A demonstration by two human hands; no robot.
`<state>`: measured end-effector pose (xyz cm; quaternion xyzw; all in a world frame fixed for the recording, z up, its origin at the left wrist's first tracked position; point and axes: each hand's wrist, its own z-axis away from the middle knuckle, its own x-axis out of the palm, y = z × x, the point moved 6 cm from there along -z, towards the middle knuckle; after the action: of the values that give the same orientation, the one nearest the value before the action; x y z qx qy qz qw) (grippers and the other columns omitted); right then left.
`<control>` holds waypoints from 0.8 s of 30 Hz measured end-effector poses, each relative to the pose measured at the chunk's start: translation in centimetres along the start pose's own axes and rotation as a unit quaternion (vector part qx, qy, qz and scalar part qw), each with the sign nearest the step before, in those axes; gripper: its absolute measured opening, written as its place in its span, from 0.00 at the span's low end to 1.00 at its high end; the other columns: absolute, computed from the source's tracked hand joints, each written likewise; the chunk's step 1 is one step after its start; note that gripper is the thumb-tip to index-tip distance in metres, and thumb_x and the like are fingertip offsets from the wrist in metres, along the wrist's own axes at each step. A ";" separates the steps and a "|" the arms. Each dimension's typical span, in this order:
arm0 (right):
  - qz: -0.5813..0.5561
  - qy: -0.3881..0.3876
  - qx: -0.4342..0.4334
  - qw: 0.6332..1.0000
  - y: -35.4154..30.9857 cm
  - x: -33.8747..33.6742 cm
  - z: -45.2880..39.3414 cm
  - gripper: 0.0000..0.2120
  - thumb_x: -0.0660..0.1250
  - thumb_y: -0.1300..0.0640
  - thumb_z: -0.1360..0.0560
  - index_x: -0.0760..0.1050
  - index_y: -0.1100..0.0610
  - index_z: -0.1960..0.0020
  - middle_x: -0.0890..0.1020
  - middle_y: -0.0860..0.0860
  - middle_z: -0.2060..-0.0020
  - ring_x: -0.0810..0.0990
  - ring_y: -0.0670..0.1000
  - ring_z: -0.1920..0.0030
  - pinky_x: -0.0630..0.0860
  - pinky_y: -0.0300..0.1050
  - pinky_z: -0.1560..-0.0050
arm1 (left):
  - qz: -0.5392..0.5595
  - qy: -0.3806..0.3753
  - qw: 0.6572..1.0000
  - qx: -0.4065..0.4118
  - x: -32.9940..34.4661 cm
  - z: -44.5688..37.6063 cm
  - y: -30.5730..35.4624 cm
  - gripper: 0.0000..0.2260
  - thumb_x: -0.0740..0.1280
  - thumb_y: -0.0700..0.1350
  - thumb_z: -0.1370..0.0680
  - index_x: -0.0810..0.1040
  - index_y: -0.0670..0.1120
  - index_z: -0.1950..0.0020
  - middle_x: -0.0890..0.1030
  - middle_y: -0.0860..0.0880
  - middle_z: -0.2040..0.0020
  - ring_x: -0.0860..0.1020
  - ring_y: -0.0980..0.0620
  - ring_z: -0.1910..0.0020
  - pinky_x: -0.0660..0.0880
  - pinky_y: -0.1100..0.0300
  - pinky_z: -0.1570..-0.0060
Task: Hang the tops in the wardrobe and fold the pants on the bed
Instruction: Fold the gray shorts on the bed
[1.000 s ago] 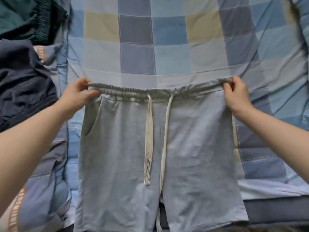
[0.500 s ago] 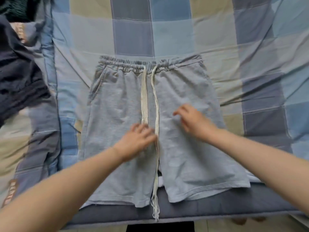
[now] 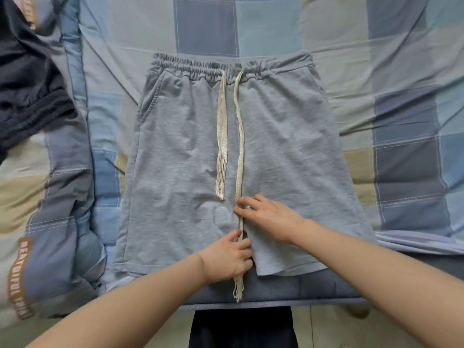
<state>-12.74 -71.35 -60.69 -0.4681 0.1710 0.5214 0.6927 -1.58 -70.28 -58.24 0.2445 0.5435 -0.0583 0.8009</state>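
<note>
Grey jersey shorts (image 3: 175,151) lie flat on the bed (image 3: 401,71), waistband toward the far edge, leg hems at the near edge, right about the middle of the checked bedspread. Both hands have dropped lower since half a second ago, when they were spread over the thighs on either side of the drawstrings; a second back they were pinching the two waistband corners.

Now they meet at the crotch seam. The left hand (image 3: 227,259) sits at the split between the legs, fingers curled in, thumb and forefinger closing on the long cream drawstring (image 3: 240,151), whose frayed end dangles past the hem over the near edge of the bed. The right hand (image 3: 271,218) is just above it on the right leg, fingers loosely bent and spread, fingertips touching the same cord; whether it actually pinches the cord cannot be told. The shorter, frayed drawstring (image 3: 222,136) lies straight beside it, ending above the hands, untouched.

The shorts look smoother than before, and the legs are laid side by side with a narrow gap between them.

Off to the left, a rumpled quilt (image 3: 55,234) with brown lettering runs along the bed's left edge. At the far left corner a dark navy garment (image 3: 27,91) lies bunched, well apart from the shorts.
</note>
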 end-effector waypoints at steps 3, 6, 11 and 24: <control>-0.038 0.009 0.027 0.999 0.4 0.8 0.1 0.34 0.60 0.69 0.25 0.58 0.47 0.24 0.58 0.46 0.26 0.63 0.52 0.34 0.73 0.48 0.44 | 0.163 0.067 0.981 -0.087 -2.4 1.1 -1.7 0.02 0.69 0.44 0.26 0.80 0.47 0.58 0.80 0.50 0.61 0.79 0.48 0.58 0.76 0.56 0.56; -0.180 0.041 0.115 0.976 1.6 1.3 0.5 0.28 0.64 0.64 0.26 0.67 0.45 0.29 0.61 0.43 0.28 0.63 0.50 0.32 0.68 0.46 0.38 | 0.383 0.133 0.881 -0.242 -5.4 3.3 -6.3 0.05 0.69 0.43 0.22 0.82 0.43 0.52 0.83 0.49 0.58 0.80 0.53 0.56 0.75 0.57 0.54; -0.316 0.142 0.158 0.925 1.9 0.4 0.4 0.18 0.64 0.65 0.27 0.75 0.54 0.39 0.70 0.47 0.36 0.71 0.51 0.36 0.69 0.47 0.37 | 0.582 0.215 0.689 -0.375 -10.3 4.8 -15.0 0.07 0.66 0.40 0.20 0.83 0.40 0.52 0.86 0.45 0.57 0.83 0.50 0.55 0.79 0.59 0.55; -0.381 0.165 0.244 0.876 3.0 0.0 -1.1 0.26 0.60 0.63 0.24 0.64 0.53 0.27 0.67 0.48 0.36 0.71 0.50 0.40 0.70 0.44 0.38 | 0.484 0.272 0.612 -0.563 -11.2 -1.8 -30.5 0.15 0.64 0.41 0.19 0.72 0.41 0.33 0.81 0.42 0.47 0.83 0.41 0.51 0.80 0.45 0.49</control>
<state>-15.10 -72.16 -62.63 -0.3928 0.2133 0.0738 0.8915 -18.54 -98.03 -58.69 -0.0224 0.4648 0.7246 0.5084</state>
